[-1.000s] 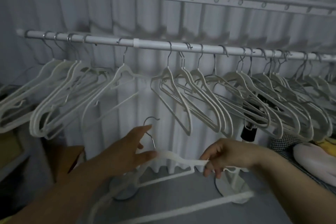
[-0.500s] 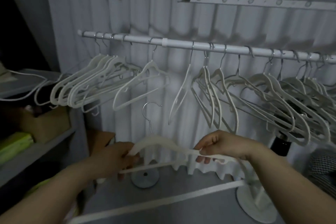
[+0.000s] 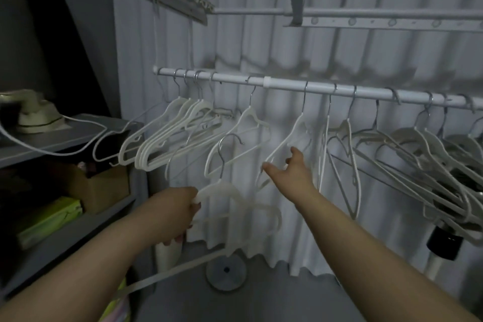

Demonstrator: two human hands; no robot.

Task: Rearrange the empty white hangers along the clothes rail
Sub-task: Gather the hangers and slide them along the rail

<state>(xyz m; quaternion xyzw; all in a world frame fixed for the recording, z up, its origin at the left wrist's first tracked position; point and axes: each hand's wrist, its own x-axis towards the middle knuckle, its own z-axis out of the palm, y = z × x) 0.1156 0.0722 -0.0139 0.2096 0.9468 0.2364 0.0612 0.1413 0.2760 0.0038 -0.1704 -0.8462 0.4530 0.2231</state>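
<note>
Two hands: both bare, reaching up from the lower frame.
Left hand (image 3: pixel 180 213): closed around the left shoulder of a loose white plastic hanger with a metal hook (image 3: pixel 230 198), held below the rail at centre-left.
Right hand (image 3: pixel 291 172): open, fingers spread, touching the lower arm of a hanging white hanger (image 3: pixel 285 144) at mid-frame.
White metal clothes rail (image 3: pixel 287 85): runs from centre-left to the right edge, slightly downward.
Empty white hangers: a tight cluster (image 3: pixel 170 136) at the rail's left end; a crowded bunch (image 3: pixel 423 165) at right.
Grey shelf unit (image 3: pixel 68 131): left edge of frame.
</note>
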